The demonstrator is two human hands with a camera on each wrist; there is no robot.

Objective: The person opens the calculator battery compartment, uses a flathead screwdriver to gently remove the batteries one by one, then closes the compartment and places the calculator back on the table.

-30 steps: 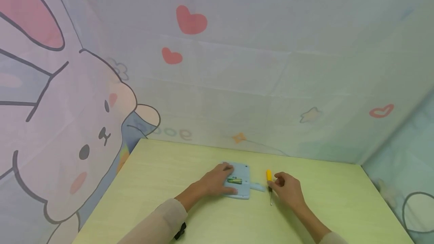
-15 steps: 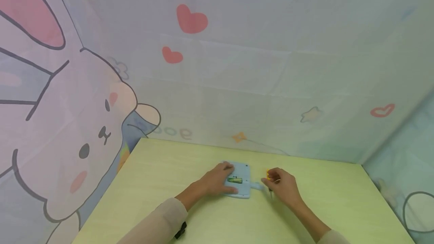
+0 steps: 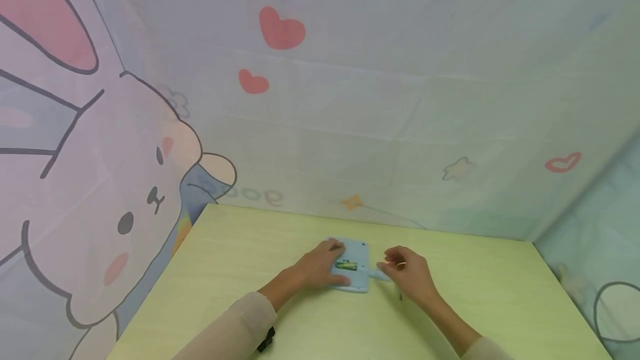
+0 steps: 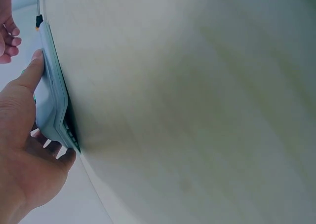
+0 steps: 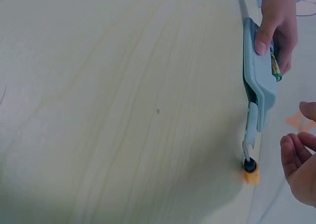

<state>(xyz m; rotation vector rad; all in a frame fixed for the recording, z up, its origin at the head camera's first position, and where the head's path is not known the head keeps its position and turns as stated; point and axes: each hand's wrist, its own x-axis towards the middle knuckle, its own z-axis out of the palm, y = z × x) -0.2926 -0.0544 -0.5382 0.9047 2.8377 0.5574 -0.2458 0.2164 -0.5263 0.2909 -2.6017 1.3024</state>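
Note:
A light-blue calculator [image 3: 357, 279] lies face down, small keys showing under its edge in the left wrist view. One green battery [image 3: 346, 265] sits in its uncovered compartment. My left hand [image 3: 312, 268] grips the calculator's left side, thumb on the near part and fingers at the far part. A narrow light-blue cover [image 3: 378, 275] lies at its right edge. My right hand [image 3: 412, 276] hovers above the cover's right end, thumb and fingers apart with nothing between them. Under that hand lies a screwdriver [image 5: 251, 172] with a yellow-orange and black handle, mostly hidden in the head view.
Calculator and tools rest on a pale yellow-green tabletop [image 3: 280, 238]. A cloth wall [image 3: 360, 99] with hearts and a rabbit print rises behind the table's far edge. A small black object [image 3: 266, 340] shows beside the left sleeve.
My right hand has moved left from beside the screwdriver to over the cover's end, and now hides the yellow handle. The left hand and calculator have stayed put.

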